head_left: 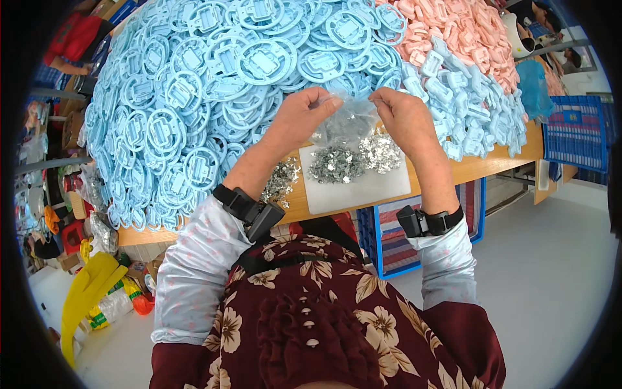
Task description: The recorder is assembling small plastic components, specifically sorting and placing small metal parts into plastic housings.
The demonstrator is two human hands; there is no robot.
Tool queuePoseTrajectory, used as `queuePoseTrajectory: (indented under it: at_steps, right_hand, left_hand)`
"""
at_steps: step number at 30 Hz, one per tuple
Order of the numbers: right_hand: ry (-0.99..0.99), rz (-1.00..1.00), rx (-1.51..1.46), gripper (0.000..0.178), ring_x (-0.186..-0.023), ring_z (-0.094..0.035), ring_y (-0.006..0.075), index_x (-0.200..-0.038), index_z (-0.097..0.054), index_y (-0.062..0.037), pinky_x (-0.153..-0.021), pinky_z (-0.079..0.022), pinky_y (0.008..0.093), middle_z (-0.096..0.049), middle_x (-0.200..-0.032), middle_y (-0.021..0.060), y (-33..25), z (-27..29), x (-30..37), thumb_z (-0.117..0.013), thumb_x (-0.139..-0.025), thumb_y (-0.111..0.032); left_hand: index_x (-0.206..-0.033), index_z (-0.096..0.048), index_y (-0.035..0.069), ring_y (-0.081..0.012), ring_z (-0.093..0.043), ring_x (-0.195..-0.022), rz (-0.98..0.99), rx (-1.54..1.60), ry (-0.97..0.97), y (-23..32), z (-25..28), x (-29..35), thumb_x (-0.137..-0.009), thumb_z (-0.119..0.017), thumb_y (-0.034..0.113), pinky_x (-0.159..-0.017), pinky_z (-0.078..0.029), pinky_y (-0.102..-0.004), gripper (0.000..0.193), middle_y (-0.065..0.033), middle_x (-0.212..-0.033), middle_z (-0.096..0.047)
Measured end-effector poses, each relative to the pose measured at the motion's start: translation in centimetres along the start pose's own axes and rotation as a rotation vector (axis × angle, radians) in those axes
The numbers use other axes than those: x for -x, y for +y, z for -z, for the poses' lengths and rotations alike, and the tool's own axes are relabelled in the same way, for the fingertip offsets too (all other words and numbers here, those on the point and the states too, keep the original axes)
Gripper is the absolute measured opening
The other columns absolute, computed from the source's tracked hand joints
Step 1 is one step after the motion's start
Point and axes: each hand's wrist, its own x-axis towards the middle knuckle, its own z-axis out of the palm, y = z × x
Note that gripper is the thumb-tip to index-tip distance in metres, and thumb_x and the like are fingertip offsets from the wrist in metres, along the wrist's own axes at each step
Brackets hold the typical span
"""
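Observation:
A clear plastic bag [346,122] is stretched between my two hands, above a white board [356,196] at the table's near edge. My left hand [299,118] pinches the bag's left side, and my right hand [407,117] pinches its right side with thumb and fingertips. Something greyish shows through the film, but I cannot make out its kind. Just below lie a heap of small dark grey metal pieces [337,165] and a brighter silver heap [380,153]. More small metal pieces [280,183] lie beside my left forearm.
Light blue oval plastic parts [184,91] are piled high across the table's left and middle. Smaller pale blue blocks [463,97] and pink parts [453,29] are heaped at right. A blue crate [479,211] stands below the table edge. A person in red [72,39] is at far left.

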Motion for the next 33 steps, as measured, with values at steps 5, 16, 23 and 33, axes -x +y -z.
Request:
queuePoseTrajectory:
  at_steps: [5,16,23,33]
  right_hand:
    - [0.002,-0.027,-0.087,0.019,-0.086,-0.067,0.0371,-0.103,-0.069,-0.0138,-0.074,-0.051,0.0462,-0.070,-0.090,0.0151,1.1,-1.9,0.0,-0.055,-0.093,-0.024]
    - [-0.105,-0.173,-0.340,0.028,-0.089,-0.068,0.0352,-0.113,-0.069,-0.0087,-0.078,-0.051,0.0421,-0.071,-0.096,0.0180,2.5,-4.1,-0.5,-0.058,-0.092,-0.023]
    - [-0.068,-0.143,-0.340,0.027,-0.089,-0.068,0.0359,-0.110,-0.070,-0.0086,-0.077,-0.051,0.0420,-0.071,-0.096,0.0179,2.4,-3.2,-0.5,-0.059,-0.090,-0.025]
    - [-0.019,-0.160,-0.248,0.024,-0.079,-0.066,0.0376,-0.098,-0.068,-0.0076,-0.069,-0.050,0.0440,-0.069,-0.084,0.0180,1.7,-3.2,-1.6,-0.059,-0.091,-0.028]
  left_hand:
    - [-0.098,-0.069,0.004,-0.0026,-0.041,-0.070,-0.005,-0.062,0.051,-1.5,-0.3,-0.4,-0.095,-0.069,0.029,-0.061,-0.035,-0.0229,0.026,0.0073,-0.076,-0.055]
    - [-0.106,-0.070,0.006,-0.0148,-0.053,-0.073,-0.068,-0.377,0.173,-2.4,-0.5,-0.3,-0.088,-0.073,0.023,-0.067,-0.045,-0.0299,0.025,-0.0032,-0.081,-0.062]
    - [-0.105,-0.071,0.015,-0.0288,-0.054,-0.105,-0.738,-0.936,0.118,1.3,-1.7,0.0,-0.073,-0.071,0.011,-0.090,-0.045,-0.0408,0.033,-0.0047,-0.105,-0.061]
    - [-0.090,-0.073,0.011,-0.0258,-0.067,-0.086,-0.175,-0.764,0.266,2.3,-2.6,0.3,-0.073,-0.080,0.036,-0.076,-0.051,-0.0395,0.031,-0.0051,-0.081,-0.069]
